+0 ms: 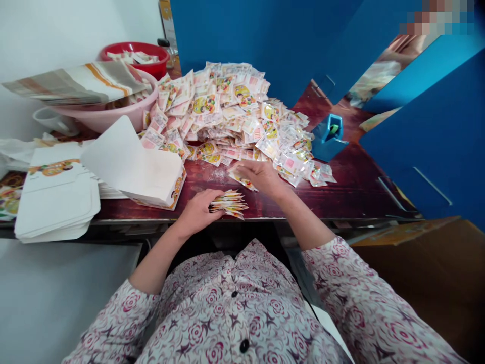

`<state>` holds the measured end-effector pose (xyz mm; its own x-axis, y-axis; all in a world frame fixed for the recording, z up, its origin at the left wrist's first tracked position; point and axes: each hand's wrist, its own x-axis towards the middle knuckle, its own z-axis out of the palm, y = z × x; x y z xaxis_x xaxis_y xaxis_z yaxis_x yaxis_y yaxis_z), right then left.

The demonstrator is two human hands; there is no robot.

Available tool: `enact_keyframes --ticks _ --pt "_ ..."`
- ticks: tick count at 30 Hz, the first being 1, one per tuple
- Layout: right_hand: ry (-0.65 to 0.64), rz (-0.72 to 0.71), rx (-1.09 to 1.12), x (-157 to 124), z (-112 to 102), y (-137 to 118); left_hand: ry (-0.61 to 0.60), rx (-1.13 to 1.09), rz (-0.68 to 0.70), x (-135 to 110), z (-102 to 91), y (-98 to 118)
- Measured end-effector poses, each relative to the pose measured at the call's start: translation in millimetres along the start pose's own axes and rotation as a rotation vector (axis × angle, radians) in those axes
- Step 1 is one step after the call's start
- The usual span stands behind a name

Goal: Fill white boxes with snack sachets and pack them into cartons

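My left hand (200,211) grips a stack of small printed sachets (229,203) at the table's front edge, thumb above and fingers around the side. Just beyond it, to the right, my right hand (263,177) has its fingers pinched on a single sachet (242,180) close to the tabletop. A large heap of the same sachets (227,106) rises behind both hands, its near edge close to my right hand. Left of my left hand stands a white carton (159,174) with its flap up and a printed side.
Flat white cartons (56,197) lie stacked at the left edge. Behind them are a pink basin (147,101) with a folded cloth (91,83) over it and a red basin (159,58). A blue tape dispenser (328,139) stands right. Blue panels (265,35) border the back.
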<state>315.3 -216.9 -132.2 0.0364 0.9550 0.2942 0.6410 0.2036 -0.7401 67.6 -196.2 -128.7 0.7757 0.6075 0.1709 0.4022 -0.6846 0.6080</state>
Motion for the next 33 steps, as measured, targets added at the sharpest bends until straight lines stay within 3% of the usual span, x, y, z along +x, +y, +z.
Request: enact_keyframes --ticks 4,9,14,18,21,25,29,33 --pt "-0.168 -0.073 0.017 9 18 -29 -0.016 -0.025 -0.006 0 -0.2 0" --pt "-0.316 -0.072 -0.172 5 28 -44 0.035 -0.012 -0.044 -3 3.5 0" --pt "-0.216 -0.033 -0.178 -24 29 -40 0.182 0.047 -0.001 -2 6.0 -3" --pt "-0.126 0.003 -0.148 -26 21 -24 0.008 -0.003 -0.001 2 1.8 -2" --pt "0.012 0.177 -0.379 -15 9 -11 -0.019 -0.032 -0.032 3 -1.6 1" --pt "-0.12 0.298 -0.643 -4 5 -2 0.003 -0.023 -0.054 2 -2.8 5" --pt "-0.002 0.336 -0.499 -2 13 6 0.007 -0.023 -0.063 1 -1.7 4" --pt "0.09 0.215 -0.357 -1 17 8 -0.002 -0.028 -0.052 2 -1.7 3"
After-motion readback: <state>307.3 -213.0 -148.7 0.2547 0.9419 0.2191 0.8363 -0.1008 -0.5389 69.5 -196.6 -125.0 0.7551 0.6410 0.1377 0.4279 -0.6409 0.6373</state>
